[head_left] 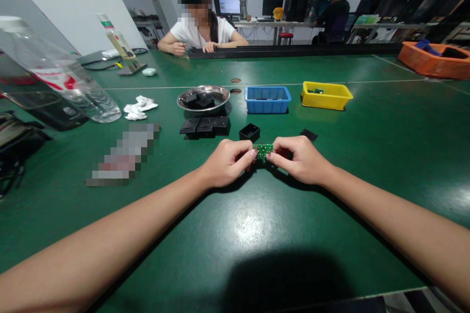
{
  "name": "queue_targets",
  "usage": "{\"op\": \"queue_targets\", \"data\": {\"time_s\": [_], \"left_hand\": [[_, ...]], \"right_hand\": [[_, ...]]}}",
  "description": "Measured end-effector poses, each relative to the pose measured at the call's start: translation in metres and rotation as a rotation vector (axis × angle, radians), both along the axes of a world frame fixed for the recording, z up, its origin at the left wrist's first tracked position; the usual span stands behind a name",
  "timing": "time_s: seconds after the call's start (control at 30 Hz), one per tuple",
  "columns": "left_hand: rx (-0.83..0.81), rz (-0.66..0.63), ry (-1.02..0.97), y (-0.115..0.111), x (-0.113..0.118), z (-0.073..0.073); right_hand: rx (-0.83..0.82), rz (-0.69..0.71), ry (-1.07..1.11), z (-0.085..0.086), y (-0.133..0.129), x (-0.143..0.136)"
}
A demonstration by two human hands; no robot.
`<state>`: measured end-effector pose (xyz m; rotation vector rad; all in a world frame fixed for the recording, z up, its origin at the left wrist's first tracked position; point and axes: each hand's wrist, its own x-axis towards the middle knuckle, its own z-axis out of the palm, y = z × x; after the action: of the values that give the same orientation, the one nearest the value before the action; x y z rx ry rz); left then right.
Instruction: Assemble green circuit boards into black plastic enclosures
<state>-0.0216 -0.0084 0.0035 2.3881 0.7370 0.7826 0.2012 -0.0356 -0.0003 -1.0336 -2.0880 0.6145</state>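
Note:
Between my two hands is a small green circuit board (263, 151), pinched at both ends. My left hand (231, 162) grips its left end with thumb and fingers, and my right hand (301, 160) grips the right end the same way. Just behind the board sits an open black plastic box (249, 132). A flat black piece (309, 134) lies beyond my right hand. Several black cases (204, 126) stand in a row behind my left hand.
Farther back are a steel bowl (179, 101) holding black parts, a blue bin (268, 105) and a yellow bin (326, 102) with green boards inside. Crumpled tissue (140, 107) and a water bottle (69, 76) are at left. An orange basket (433, 63) stands far right; a person (201, 32) sits opposite.

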Motion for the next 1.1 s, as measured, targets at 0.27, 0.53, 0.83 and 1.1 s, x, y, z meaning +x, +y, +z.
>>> {"op": "queue_targets", "data": {"time_s": [0.27, 0.53, 0.83, 1.1], "left_hand": [[0.013, -0.009, -0.012, 0.0016, 0.0002, -0.0033], [0.004, -0.024, -0.022, 0.0011, 0.0009, -0.0029], [0.048, -0.035, -0.008, 0.0021, 0.0003, -0.0043], [0.048, -0.038, -0.005, 0.002, 0.0001, -0.0027]], "right_hand": [[-0.031, 0.003, 0.06, 0.0, 0.0005, 0.0002], [-0.007, 0.014, 0.041, 0.0019, 0.0001, -0.0004], [0.038, 0.025, 0.022, 0.0011, 0.0004, 0.0001], [0.05, 0.021, 0.017, 0.0008, 0.0004, 0.0]]}}
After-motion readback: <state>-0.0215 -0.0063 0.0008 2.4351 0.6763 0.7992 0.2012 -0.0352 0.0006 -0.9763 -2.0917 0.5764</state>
